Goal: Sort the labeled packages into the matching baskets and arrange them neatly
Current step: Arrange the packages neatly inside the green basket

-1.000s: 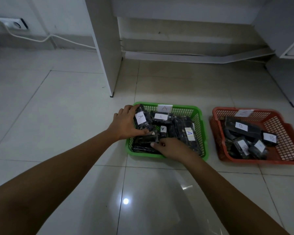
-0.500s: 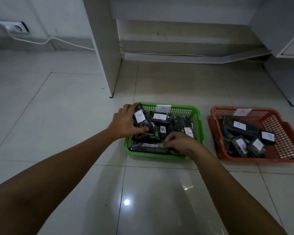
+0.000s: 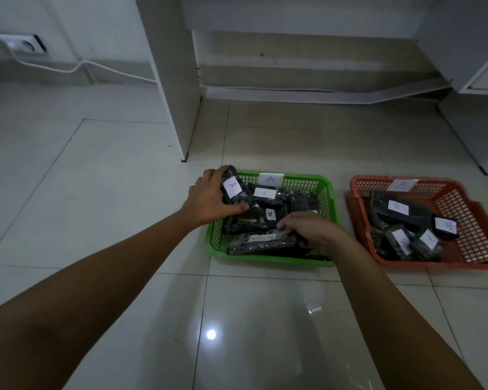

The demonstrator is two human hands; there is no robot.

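STEP: arranging A packs in green basket | LEFT: left hand gripping upright A pack, fingers curled round it, tilting it into line | RIGHT: right hand pinching long pack at front wall, squaring it | COUNT: 2 baskets; red basket holding roughly 5 B packs, overlap obscuring total.

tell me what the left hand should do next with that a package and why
Probably lay it down flat in the green basket. The left hand grips the A package propped against the far left corner, poking above the rim, while the others lie lower.
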